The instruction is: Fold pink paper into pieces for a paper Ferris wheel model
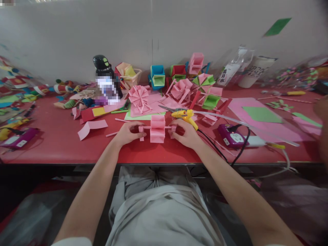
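Observation:
A pink folded-paper wheel (157,129) with box-like paddles is held upright over the front part of the red table (138,153). A thin pink axle runs through it, with a small paper piece at each end. My left hand (130,133) is closed on the left end piece, and my right hand (186,132) grips the right end piece. Just behind the right hand lies a yellow hot glue gun (185,115), a clear glue stick trailing out to the right. A bent pink paper strip (92,128) is left of my left hand.
Finished paper wheels (139,97) and boxes (157,77) line the back. A black bottle (104,77), water bottle (232,68) and paper cup (256,71) stand near the wall. Purple power units (232,136) with cables lie either side. Pink sheets (238,106) cover the right; another person edges in there.

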### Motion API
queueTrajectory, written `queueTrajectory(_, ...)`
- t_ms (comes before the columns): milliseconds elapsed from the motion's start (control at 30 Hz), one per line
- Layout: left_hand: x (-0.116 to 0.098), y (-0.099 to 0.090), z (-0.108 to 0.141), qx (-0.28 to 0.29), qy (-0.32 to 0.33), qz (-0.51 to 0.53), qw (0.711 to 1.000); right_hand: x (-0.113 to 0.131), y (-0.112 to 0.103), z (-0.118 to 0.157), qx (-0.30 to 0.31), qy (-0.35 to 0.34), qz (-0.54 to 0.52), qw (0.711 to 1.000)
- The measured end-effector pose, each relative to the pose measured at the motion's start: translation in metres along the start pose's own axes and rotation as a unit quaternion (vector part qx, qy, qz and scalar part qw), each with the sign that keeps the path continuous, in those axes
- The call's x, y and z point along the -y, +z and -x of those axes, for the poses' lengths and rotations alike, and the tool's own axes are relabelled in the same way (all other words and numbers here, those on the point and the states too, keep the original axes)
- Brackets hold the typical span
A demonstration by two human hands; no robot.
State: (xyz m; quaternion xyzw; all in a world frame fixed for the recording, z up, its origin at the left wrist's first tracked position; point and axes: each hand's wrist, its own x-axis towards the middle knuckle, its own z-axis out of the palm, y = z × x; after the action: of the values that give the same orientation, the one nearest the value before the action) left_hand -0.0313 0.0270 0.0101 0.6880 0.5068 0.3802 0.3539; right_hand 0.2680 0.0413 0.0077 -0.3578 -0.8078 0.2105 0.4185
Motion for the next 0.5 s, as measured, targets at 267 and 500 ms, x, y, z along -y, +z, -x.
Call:
queueTrajectory(267,0.0080,-0.0007,0.0022,0.026,0.002,-0.084,0.996,0.0026,-0.0010,0.0004,0.060,0.051,0.034,0.996)
queueTrajectory(500,0.0098,-0.0008,0.0027,0.031,-0.018,-0.118,0.992,-0.0027,0.0011,0.0008,0.082,0.076,0.033,0.993)
